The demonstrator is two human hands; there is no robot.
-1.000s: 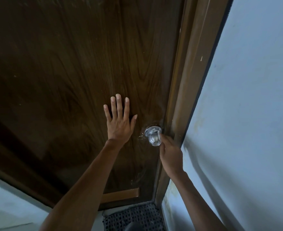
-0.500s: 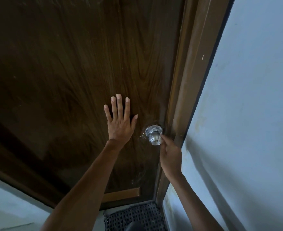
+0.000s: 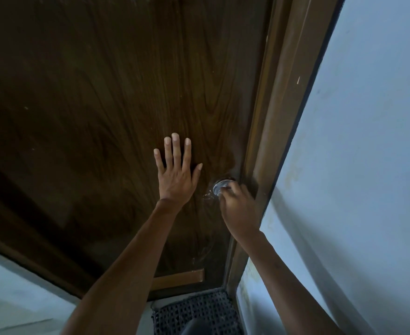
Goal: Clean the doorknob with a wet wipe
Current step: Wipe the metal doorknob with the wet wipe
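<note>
Silvery round doorknob (image 3: 219,185), R hand (image 3: 238,210) curled round it; L hand (image 3: 175,176) splayed on wood-grain door (image 3: 102,112).

Wooden door (image 3: 102,105), doorknob (image 3: 219,184) at right edge, left hand (image 3: 176,178) flat on it

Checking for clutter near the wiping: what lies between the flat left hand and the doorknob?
Only bare door wood, seen in the head view, separates the left hand from the doorknob.
</note>
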